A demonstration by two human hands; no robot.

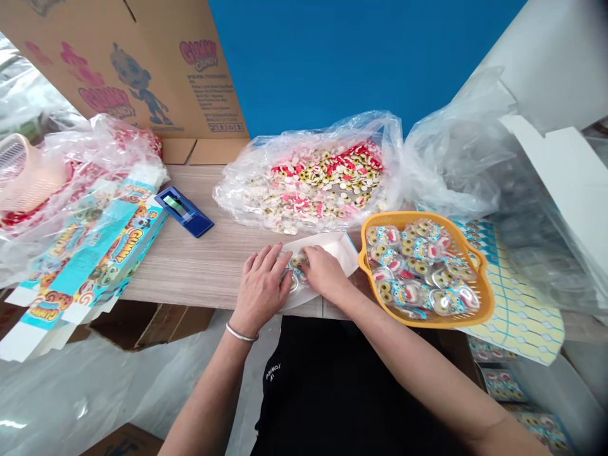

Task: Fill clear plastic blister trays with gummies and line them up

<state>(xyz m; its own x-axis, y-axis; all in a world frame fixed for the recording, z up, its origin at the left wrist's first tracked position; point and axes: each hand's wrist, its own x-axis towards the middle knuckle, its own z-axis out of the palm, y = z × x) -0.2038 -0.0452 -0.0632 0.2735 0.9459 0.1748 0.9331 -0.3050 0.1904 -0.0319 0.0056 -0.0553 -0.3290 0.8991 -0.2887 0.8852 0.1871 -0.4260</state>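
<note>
In front of me an open white carton (336, 246) lies on the table, with clear-wrapped gummy candy packs (295, 278) inside. Eye-shaped pieces show through their plastic. My left hand (263, 282) rests over the carton's left side, its fingers stretched out and touching the packs. Curled fingers of my right hand (325, 272) grip a candy pack at the middle of the carton; its lower part is partly covered by both hands. Just right of my right hand stands a yellow plastic basket (483, 297), filled with similar packs.
Behind the carton lies a clear bag (237, 190) of loose eye and red-white gummies. Flat printed boxes (102, 247) and a blue tool (185, 212) are on the left. A cardboard carton (156, 69) and blue panel (361, 57) stand behind. Patterned sheet (527, 316) under the basket.
</note>
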